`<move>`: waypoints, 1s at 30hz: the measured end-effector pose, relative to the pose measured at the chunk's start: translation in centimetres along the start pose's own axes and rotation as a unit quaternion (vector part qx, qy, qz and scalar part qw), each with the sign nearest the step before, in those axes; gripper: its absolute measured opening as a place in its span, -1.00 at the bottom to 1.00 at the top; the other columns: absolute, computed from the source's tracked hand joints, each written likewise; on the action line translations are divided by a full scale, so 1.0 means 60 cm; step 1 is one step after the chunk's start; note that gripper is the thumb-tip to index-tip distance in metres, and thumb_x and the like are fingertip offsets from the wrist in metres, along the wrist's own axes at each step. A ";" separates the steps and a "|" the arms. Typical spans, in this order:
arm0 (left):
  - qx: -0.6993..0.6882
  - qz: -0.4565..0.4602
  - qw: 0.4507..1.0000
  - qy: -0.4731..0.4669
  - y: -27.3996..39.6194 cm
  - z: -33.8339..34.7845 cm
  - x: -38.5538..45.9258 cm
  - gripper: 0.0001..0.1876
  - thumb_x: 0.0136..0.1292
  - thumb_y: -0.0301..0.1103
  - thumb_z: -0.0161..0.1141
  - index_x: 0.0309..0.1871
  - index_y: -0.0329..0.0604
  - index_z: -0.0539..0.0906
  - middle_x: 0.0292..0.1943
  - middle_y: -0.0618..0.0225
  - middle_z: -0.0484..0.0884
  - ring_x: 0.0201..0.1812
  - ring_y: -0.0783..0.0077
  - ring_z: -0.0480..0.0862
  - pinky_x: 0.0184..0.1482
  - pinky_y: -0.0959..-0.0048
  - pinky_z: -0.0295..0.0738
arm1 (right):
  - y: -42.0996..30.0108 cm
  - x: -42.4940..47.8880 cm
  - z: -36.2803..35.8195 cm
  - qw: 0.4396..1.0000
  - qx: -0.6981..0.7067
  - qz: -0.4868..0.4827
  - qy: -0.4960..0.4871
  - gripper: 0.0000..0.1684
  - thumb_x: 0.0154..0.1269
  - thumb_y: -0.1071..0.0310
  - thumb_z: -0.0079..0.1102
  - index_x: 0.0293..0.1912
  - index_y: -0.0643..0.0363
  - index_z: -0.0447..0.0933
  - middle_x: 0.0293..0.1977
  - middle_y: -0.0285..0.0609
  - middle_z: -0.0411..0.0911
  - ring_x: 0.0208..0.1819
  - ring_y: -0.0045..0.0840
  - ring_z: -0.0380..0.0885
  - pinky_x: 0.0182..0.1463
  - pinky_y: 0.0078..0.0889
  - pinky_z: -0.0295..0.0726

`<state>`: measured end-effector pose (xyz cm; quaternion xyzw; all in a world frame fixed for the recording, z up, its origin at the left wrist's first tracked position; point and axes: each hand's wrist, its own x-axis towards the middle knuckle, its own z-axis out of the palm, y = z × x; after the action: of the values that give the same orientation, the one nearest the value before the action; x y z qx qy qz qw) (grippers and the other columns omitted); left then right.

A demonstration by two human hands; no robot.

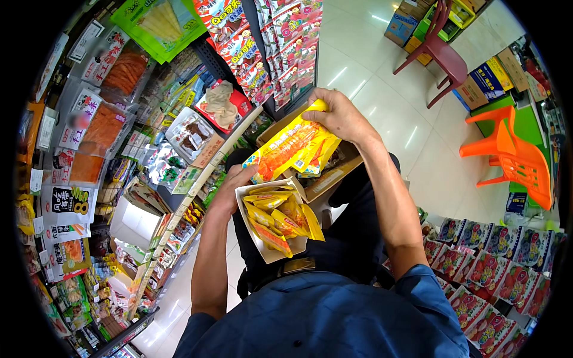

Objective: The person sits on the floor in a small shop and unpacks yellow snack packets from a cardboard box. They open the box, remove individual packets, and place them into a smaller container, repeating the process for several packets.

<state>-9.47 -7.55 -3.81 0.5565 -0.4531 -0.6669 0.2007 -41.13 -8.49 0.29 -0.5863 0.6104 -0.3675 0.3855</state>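
My right hand (338, 114) grips the upper end of several yellow snack packets (291, 147) with orange food pictured on them. These packets slant down to the left, over a brown cardboard carton (329, 181). My left hand (233, 185) is at the left side of a small open cardboard box (268, 257) on my lap, its thumb at the lower end of the held packets. More yellow packets (273, 215) stand and lie in the small box, some sticking out over its right side. My left fingers are partly hidden behind the box.
Shelves (197, 183) with bagged snacks and an open white box (136, 223) curve along the left. Hanging snack bags (293, 49) are ahead. An orange plastic chair (510, 152) and a dark red chair (441, 58) stand on the tiled floor at right, above racked packets (488, 268).
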 end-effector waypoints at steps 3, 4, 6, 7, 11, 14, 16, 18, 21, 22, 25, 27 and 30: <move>0.046 -0.002 0.995 -0.092 0.006 -0.016 0.012 -0.54 0.45 0.05 0.33 -0.02 -0.26 0.66 -0.28 0.44 0.61 -0.28 0.64 0.55 -0.26 0.52 0.47 | 0.003 -0.005 -0.002 0.998 -0.026 -0.049 0.020 -0.78 0.37 0.36 0.43 -0.19 0.26 0.56 -0.40 -0.13 0.60 -0.31 -0.51 0.56 -0.15 -0.32 0.55; 0.039 0.005 0.993 -0.115 0.008 -0.016 0.012 -0.55 0.46 0.04 0.32 -0.01 -0.26 0.68 -0.29 0.44 0.63 -0.29 0.65 0.56 -0.25 0.53 0.47 | 0.003 -0.005 -0.003 0.998 -0.032 -0.055 0.022 -0.79 0.37 0.37 0.42 -0.18 0.26 0.57 -0.40 -0.12 0.60 -0.30 -0.52 0.56 -0.14 -0.33 0.55; 0.022 0.018 0.987 -0.161 0.014 -0.012 0.009 -0.57 0.49 0.02 0.29 0.01 -0.26 0.72 -0.29 0.44 0.68 -0.31 0.67 0.58 -0.24 0.55 0.48 | 0.017 -0.005 -0.002 0.997 -0.002 -0.067 0.024 -0.82 0.38 0.37 0.41 -0.18 0.25 0.59 -0.39 -0.17 0.61 -0.30 -0.56 0.55 -0.15 -0.36 0.54; 0.014 0.031 0.987 -0.157 0.014 -0.007 0.009 -0.54 0.50 0.01 0.28 0.11 -0.27 0.69 -0.28 0.41 0.70 -0.31 0.66 0.60 -0.24 0.57 0.48 | 0.025 -0.006 -0.003 0.997 0.013 -0.074 0.025 -0.83 0.39 0.38 0.41 -0.18 0.24 0.60 -0.38 -0.19 0.62 -0.29 -0.58 0.55 -0.15 -0.38 0.54; -0.006 0.053 0.988 -0.142 0.029 0.018 -0.006 -0.39 0.54 -0.01 0.22 0.48 -0.22 0.51 -0.27 0.32 0.75 -0.28 0.59 0.68 -0.19 0.59 0.53 | 0.061 -0.015 -0.024 0.999 0.027 -0.031 0.035 -0.84 0.44 0.37 0.40 -0.15 0.23 0.62 -0.37 -0.30 0.62 -0.29 -0.70 0.57 -0.18 -0.48 0.60; -0.006 0.033 0.990 -0.136 0.021 0.003 0.001 -0.29 0.56 -0.01 0.19 0.64 -0.10 0.33 -0.25 0.24 0.78 -0.24 0.55 0.72 -0.13 0.57 0.57 | 0.125 -0.007 -0.040 0.996 0.059 0.001 0.065 -0.87 0.43 0.39 0.39 -0.18 0.23 0.62 -0.44 -0.28 0.60 -0.33 -0.64 0.55 -0.20 -0.46 0.59; -0.020 0.018 0.992 -0.125 0.005 -0.010 0.003 -0.31 0.58 0.00 0.17 0.66 -0.01 0.32 -0.23 0.18 0.80 -0.21 0.53 0.75 -0.13 0.54 0.61 | 0.144 -0.008 -0.043 0.998 0.028 0.013 0.058 -0.87 0.43 0.39 0.39 -0.18 0.22 0.62 -0.43 -0.29 0.60 -0.32 -0.65 0.55 -0.19 -0.46 0.59; -0.033 0.027 0.989 -0.144 0.001 -0.015 0.009 -0.40 0.59 0.01 0.16 0.56 -0.06 0.47 -0.26 0.22 0.78 -0.21 0.53 0.76 -0.14 0.54 0.62 | 0.160 -0.006 -0.039 0.999 -0.001 0.021 0.047 -0.88 0.43 0.40 0.39 -0.18 0.22 0.62 -0.43 -0.30 0.60 -0.31 -0.65 0.55 -0.18 -0.45 0.59; -0.018 0.055 0.986 -0.156 -0.003 -0.007 0.012 -0.46 0.59 0.04 0.15 0.35 -0.21 0.66 -0.09 0.18 0.80 -0.11 0.52 0.76 -0.01 0.50 0.64 | 0.194 -0.003 -0.024 1.000 0.003 0.021 0.015 -0.88 0.43 0.41 0.38 -0.18 0.24 0.61 -0.42 -0.28 0.61 -0.31 -0.63 0.56 -0.17 -0.42 0.60; -0.012 0.080 0.982 -0.173 -0.003 -0.005 0.009 -0.43 0.59 0.06 0.14 0.32 -0.28 0.66 -0.02 0.17 0.80 -0.03 0.50 0.75 0.09 0.47 0.63 | 0.204 0.000 -0.019 0.999 -0.011 0.039 0.006 -0.84 0.40 0.38 0.41 -0.17 0.23 0.61 -0.42 -0.25 0.60 -0.32 -0.60 0.55 -0.17 -0.40 0.60; -0.080 0.014 0.976 -0.200 -0.020 -0.014 0.013 -0.29 0.57 0.20 0.11 0.27 -0.43 0.66 0.15 0.14 0.76 0.08 0.44 0.74 0.21 0.42 0.57 | 0.191 -0.009 -0.013 0.984 -0.171 -0.051 0.002 -0.51 0.29 0.22 0.53 0.11 0.29 0.68 -0.21 -0.03 0.76 -0.24 -0.40 0.69 -0.10 -0.35 0.66; -0.075 -0.022 0.986 -0.147 -0.042 -0.032 0.018 -0.24 0.58 0.27 0.06 0.35 -0.40 0.60 0.22 0.14 0.71 0.19 0.42 0.68 0.30 0.40 0.51 | 0.137 -0.021 -0.010 0.969 -0.201 -0.129 0.054 -0.51 0.35 0.25 0.48 0.17 0.31 0.68 -0.12 0.02 0.78 -0.19 -0.37 0.73 -0.08 -0.34 0.68; -0.108 -0.005 0.986 -0.125 -0.056 -0.034 0.014 -0.16 0.62 0.34 -0.17 0.44 -0.38 0.52 0.34 0.06 0.65 0.35 0.27 0.64 0.45 0.28 0.49 | -0.029 -0.094 0.014 0.994 -0.044 -0.072 0.066 -0.68 0.41 0.31 0.40 0.05 0.31 0.73 -0.21 -0.05 0.78 -0.21 -0.45 0.75 -0.10 -0.35 0.69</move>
<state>-7.06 -7.25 -6.96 0.4462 -0.3973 -0.7770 0.1980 -39.55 -2.91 1.74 -0.6196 0.6065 -0.4044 0.2910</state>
